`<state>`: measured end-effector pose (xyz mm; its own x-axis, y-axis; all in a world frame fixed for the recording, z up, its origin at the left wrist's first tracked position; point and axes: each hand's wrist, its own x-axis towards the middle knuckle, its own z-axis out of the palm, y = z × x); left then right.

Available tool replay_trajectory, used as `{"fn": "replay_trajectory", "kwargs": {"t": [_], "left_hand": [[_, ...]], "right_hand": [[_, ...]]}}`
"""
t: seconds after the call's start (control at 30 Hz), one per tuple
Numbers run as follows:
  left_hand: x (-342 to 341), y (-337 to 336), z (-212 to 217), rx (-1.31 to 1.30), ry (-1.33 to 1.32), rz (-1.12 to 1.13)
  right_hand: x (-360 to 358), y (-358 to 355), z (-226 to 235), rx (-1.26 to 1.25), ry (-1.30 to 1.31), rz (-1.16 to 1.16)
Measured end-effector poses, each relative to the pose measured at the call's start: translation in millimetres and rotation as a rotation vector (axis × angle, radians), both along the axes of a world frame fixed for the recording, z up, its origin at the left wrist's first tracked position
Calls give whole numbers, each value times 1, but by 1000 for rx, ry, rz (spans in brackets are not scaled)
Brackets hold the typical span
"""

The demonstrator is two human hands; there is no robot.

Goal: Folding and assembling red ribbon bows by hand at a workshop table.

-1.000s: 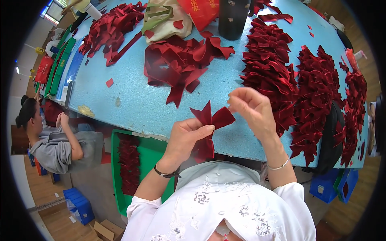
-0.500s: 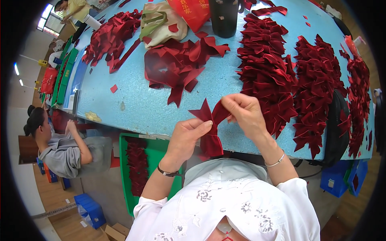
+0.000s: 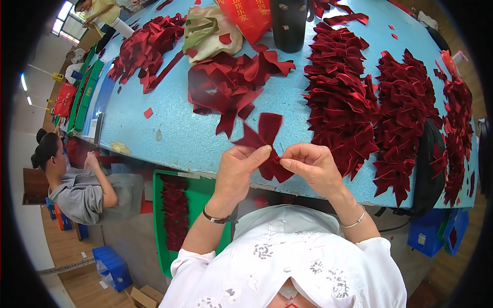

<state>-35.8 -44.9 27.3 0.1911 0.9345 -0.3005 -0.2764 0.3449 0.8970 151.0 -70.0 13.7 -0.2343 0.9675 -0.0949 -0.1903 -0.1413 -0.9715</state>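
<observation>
head view: small dark red folded fabric bow piece point(image 3: 266, 141) was pinched at its lower middle between left hand point(image 3: 240, 169) and right hand point(image 3: 312, 165), both closed on it, wings fanning upward over blue foam-covered table point(image 3: 169, 118) edge.

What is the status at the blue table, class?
Left hand and right hand pinch dark red ribbon bow. Held above blue table. Nothing blocking.

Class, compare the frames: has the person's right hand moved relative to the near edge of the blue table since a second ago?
Yes. The right hand has dropped from over the blue table to its near edge, meeting the left hand at the dark red bow.
</observation>
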Motion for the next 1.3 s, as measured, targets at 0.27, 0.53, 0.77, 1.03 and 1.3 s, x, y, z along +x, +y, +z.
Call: {"fn": "replay_trajectory", "kwargs": {"t": [0.27, 0.53, 0.77, 1.03, 1.3], "left_hand": [[0, -2, -4, -52, -97, 12], [1, -3, -6, -55, -179, 80], [6, -8, -15, -44, -174, 50], [10, -10, -20, -115, -238, 139], [7, -9, -6, -86, -187, 36]], "right_hand": [[-4, 2, -6, 24, 11, -124], [-12, -2, 8, -70, 127, -160], [-12, -1, -2, -122, 162, -141], [-15, -3, 1, -113, 253, -178], [-10, -1, -7, 156, -61, -210]]}}
